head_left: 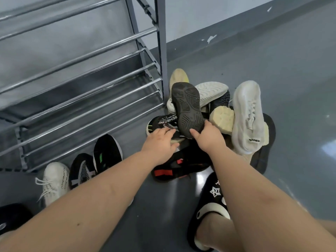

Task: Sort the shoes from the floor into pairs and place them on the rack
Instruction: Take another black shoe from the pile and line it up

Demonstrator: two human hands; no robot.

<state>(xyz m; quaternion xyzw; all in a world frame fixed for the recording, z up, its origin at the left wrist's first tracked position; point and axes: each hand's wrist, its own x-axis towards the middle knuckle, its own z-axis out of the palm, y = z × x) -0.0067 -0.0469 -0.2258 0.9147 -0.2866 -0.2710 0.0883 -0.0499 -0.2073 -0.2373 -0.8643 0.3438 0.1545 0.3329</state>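
Shoe rack [94,73]: grey metal, bare bar shelves, standing left of the heap against the wall.
Heap of shoes [218,113]: on the floor at the rack's right foot, soles and uppers tangled.
Dark shoe [187,108]: sole up on top of the heap, long axis running away from the person, toe toward the wall. Right hand [209,135] grips its near end, thumb on the sole.
Black lettered shoe [163,122]: beside it to the left; left hand [160,144] rests on it, fingers curled over the upper.
White sneaker [249,117]: on its side at the heap's right edge.
Black-and-red shoe [174,168]: below the hands.
Three single shoes [81,170]: lined up before the rack.
Black slipper [211,206]: worn on the person's foot.
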